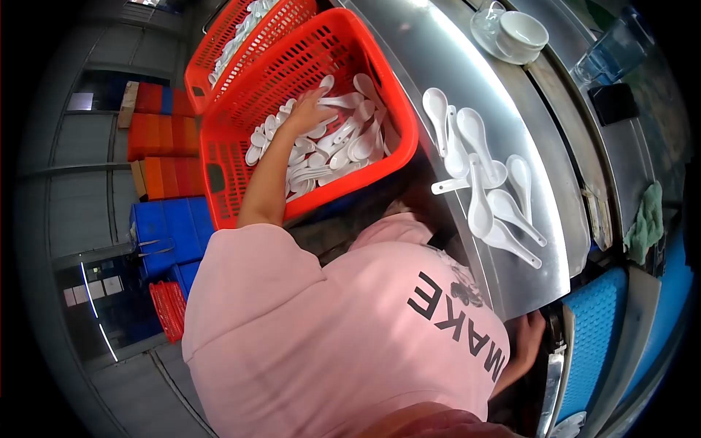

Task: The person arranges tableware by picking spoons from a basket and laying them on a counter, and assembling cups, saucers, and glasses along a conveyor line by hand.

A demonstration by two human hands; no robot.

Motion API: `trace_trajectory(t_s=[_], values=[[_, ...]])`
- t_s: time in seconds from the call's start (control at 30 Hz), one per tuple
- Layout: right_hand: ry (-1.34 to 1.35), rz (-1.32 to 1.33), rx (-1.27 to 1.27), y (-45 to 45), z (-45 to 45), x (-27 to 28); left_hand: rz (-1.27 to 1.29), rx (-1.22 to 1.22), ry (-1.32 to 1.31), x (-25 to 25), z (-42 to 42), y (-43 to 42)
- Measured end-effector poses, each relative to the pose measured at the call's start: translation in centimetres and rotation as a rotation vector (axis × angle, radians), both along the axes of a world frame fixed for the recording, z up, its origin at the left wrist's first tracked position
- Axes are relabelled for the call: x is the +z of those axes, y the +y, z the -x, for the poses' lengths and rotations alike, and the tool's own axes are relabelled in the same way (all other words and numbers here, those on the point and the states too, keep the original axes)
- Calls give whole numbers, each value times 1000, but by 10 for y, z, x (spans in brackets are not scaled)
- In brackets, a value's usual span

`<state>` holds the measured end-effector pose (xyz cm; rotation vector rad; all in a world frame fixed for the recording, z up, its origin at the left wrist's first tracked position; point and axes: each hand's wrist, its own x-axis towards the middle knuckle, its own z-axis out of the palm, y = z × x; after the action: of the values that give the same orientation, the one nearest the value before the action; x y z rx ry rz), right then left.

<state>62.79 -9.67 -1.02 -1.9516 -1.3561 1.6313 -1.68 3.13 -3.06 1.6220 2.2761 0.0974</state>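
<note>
Inside the red basket (406, 139), your left hand (309, 114) touches white spoons (364, 148); I cannot tell whether its fingers are clamped on any. Your right hand (529, 340) is beside the counter (527, 293), fingers likewise unclear. More spoons (480, 217) lie there. They look light, stiff, slick and chippable: pinch them by the handles (522, 252).

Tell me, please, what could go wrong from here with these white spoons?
1. The left hand reaches into a jumbled heap of spoons in the red basket; pulling one out might knock others together and chip them.
2. The loose spoons on the metal counter partly overlap, so lifting one could shift its neighbours.
3. One handle lies close to the counter's near edge; a brush of the body might knock that spoon down.
</note>
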Motion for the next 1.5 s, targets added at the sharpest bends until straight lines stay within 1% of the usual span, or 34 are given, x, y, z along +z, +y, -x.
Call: trace_trajectory(t_s=[0.03,0.1,0.13,0.17,0.2,0.23,0.27,0.3,0.37,0.4,0.43,0.5,0.6,0.63,0.67,0.77,0.8,0.83,0.87,0.9,0.97,1.03,1.1,1.13,1.17,1.2,1.23,1.3,1.33,1.37,1.4,1.43,1.47,1.5], values=[[42,26,-71,-2,-4,32,-23,-90,48,7,-7,0],[21,-196,-320,-15,-14,72,51,-48,-356,7,-10,13],[-69,-340,-384,-18,-30,81,26,-78,-419,4,-18,16],[-287,-504,-511,-20,-42,82,71,-100,-398,10,-33,20],[-420,-640,-671,-12,-42,85,116,-122,-377,19,-55,22],[-555,-713,-709,-10,-54,77,158,-147,-356,20,-75,20],[-693,-783,-747,-10,-74,61,-26,-339,-129,13,-92,16],[-833,-852,-784,-11,-92,45,-83,-306,-221,7,-109,10],[-772,-810,-834,-13,-113,13,-394,-416,232,-14,-130,-8],[-742,-786,-855,-15,-120,8,-259,-90,11,3,-145,-7],[-919,-727,-768,-10,-110,10,-152,-60,-15,15,-150,-1],[-898,-719,-743,-10,-115,6,62,0,-60,30,-154,7],[-881,-692,-754,-10,-113,8,-150,-143,18,-1,-124,-14],[-876,-694,-751,-10,-114,8,-222,-191,47,0,-121,-17],[-869,-696,-755,-10,-115,7,-130,-125,-76,2,-119,-18],[-865,-691,-763,-10,-112,7,-60,-52,-267,-9,-90,-29],[-867,-691,-769,-9,-111,7,-85,0,-305,-14,-79,-30],[-859,-680,-767,-9,-111,7,-198,-8,-388,-6,-77,-32],[-855,-668,-766,-8,-112,8,-206,31,-448,5,-75,-34],[-855,-654,-770,-7,-111,9,-211,66,-510,30,-82,-29],[-797,-677,-809,-6,-111,7,-292,49,-494,77,-102,-12],[-809,-664,-796,-6,-111,9,-460,-177,-470,105,-121,19],[-798,-664,-811,-8,-120,3,-393,-428,-281,140,-156,55],[-754,-683,-835,-9,-124,-2,-398,-649,-205,146,-172,76],[-729,-725,-854,-10,-125,-4,-407,-874,-124,145,-187,98],[-774,-690,-863,-8,-116,3,-377,-1033,-65,135,-198,120],[-755,-772,-901,-11,-125,-7,-325,-1142,-48,124,-208,137],[-712,-919,-1031,-15,-122,-5,-170,-1273,-16,93,-212,170],[-846,-940,-1017,-22,-124,0,-191,-1335,-18,80,-210,180],[-1096,-951,-941,-27,-121,15,-141,-1290,-115,77,-215,182],[-1133,-914,-1015,-33,-123,28,-118,-1238,-167,69,-209,184],[-1201,-937,-1004,-51,-147,19,-100,-1224,-101,68,-202,183],[-1217,-969,-1043,-57,-150,23,-77,-1214,-129,77,-202,178],[-1292,-951,-1032,-66,-163,19,-35,-1135,-174,85,-201,169]])
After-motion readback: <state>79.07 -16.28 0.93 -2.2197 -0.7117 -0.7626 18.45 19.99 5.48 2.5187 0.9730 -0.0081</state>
